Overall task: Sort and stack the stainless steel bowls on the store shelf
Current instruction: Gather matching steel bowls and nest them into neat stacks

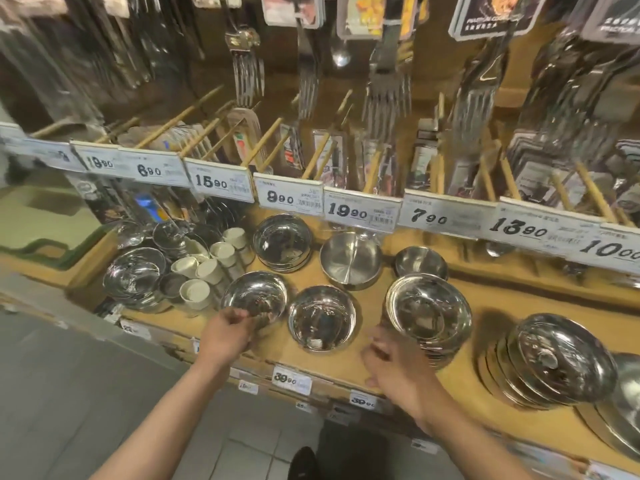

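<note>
1. Your left hand [227, 329] pinches the near rim of the shiny round steel bowl [254, 295]
2. Your right hand [391, 362], fingers loose and empty, touches the tall steel bowl stack [427, 311]
3. The single steel bowl [322, 317] sits between them, nearer your left

Bowls [322, 318]: polished, mirror-bright steel. Shelf [485, 303]: matt, wood-look board. Cups [207, 271]: matt, pale; price labels [360, 209]: white paper.
</note>
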`<state>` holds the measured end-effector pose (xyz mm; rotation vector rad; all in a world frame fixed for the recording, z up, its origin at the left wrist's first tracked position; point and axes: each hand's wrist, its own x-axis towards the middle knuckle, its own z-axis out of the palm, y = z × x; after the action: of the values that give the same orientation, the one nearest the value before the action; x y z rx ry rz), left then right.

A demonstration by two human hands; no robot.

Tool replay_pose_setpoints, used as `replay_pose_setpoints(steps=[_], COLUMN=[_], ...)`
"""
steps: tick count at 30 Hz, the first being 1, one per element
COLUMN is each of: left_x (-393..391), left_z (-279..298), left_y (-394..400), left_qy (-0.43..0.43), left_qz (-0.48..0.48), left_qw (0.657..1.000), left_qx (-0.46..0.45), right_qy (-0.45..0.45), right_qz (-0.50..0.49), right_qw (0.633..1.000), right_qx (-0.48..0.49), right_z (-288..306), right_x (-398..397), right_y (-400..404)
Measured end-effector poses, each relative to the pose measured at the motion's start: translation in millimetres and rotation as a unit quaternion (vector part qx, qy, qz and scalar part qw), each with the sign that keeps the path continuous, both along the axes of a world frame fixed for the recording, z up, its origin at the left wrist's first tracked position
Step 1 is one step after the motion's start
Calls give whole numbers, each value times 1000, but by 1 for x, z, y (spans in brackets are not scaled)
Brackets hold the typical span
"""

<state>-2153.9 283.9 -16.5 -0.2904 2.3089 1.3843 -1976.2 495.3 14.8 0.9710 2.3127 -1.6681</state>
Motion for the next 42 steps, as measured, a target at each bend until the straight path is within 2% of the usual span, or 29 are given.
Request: replay_pose_setpoints(steps=[5, 9, 14, 17, 19, 22, 26, 33, 37, 39, 42], left_x=[-18, -41, -65, -65, -61, -58, -54, -49, -49, -49, -48], left_z=[-20, -45, -61, -51, -43, -32, -14, 26, 37, 39, 39], left_y=[-27, -34, -37, -36, -37, -40, -44, -33, -17, -8, 8], left_qy=[-32, -36, -102, -163, -194, -217, -210, -236, -240, -252, -259], left_qz=[-33, -48, -16, -29, -37, -29, -45, -94, -91, -96, -111], left_qw=[996, 988, 995, 985, 978, 972, 973, 966, 963, 957, 951], left_qx=[-70, -145, -8, 37, 66, 81, 85, 56, 84, 110, 126], right_qy=[-34, -12, -10, -20, -23, -19, -24, -33, 16, 79, 119], right_qz=[-83, -150, -206, -203, -212, -235, -223, -135, -187, -224, -208], right_qw=[992, 985, 976, 978, 976, 968, 973, 988, 982, 966, 941], right_qx=[-85, -88, -75, -29, -47, -89, -50, -74, -15, -101, -240], right_z=[-54, -86, -106, -109, -108, -102, -99, -85, -67, -53, -32], right_x=[-32, -55, -71, -71, -71, -73, -80, -96, -96, -93, -91], right_y=[-20, -24, -27, -28, -29, -31, -35, -48, -46, -46, -47])
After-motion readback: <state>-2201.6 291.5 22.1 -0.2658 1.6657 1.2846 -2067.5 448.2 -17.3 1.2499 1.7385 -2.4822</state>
